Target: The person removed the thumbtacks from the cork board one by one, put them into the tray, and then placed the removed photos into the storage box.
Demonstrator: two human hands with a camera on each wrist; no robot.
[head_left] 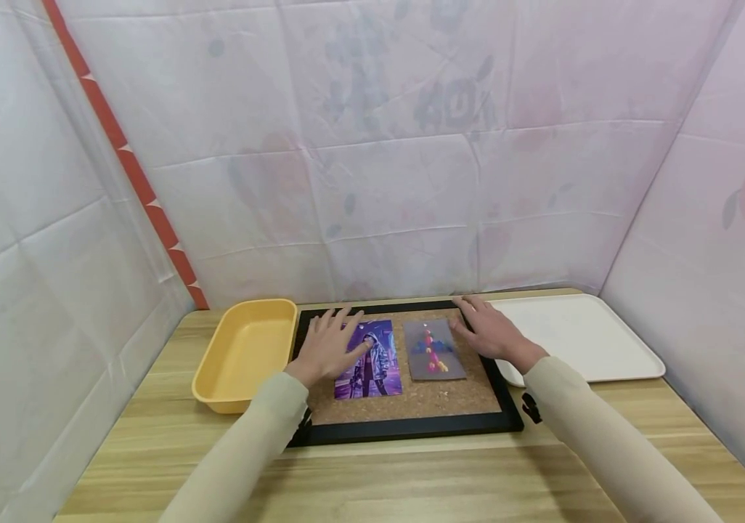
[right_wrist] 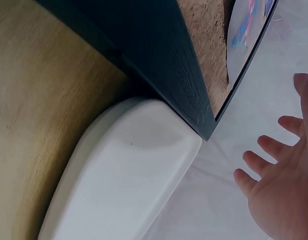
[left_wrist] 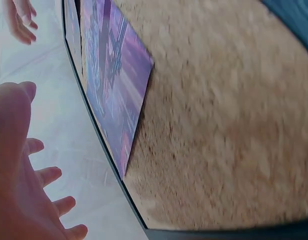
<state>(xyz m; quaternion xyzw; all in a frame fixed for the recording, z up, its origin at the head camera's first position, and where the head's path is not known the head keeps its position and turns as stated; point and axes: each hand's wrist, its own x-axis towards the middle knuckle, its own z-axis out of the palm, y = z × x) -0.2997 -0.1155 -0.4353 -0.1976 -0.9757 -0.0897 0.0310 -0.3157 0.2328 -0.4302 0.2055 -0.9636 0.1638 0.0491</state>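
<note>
A black-framed cork board lies on the table with two picture cards on it. The purple card with a hooded figure is on the left, a white pin head at its top. On the right is a grey card with a pink and yellow design, also with a pin at its top. My left hand hovers over the board's left part, fingers spread, overlapping the purple card in the head view. Above the board's upper right corner my right hand hangs with straight fingers. Neither hand holds anything.
A yellow tray stands left of the board. To the right, a white tray sits close against the frame. The wooden table reaches a white printed cloth at the back and sides.
</note>
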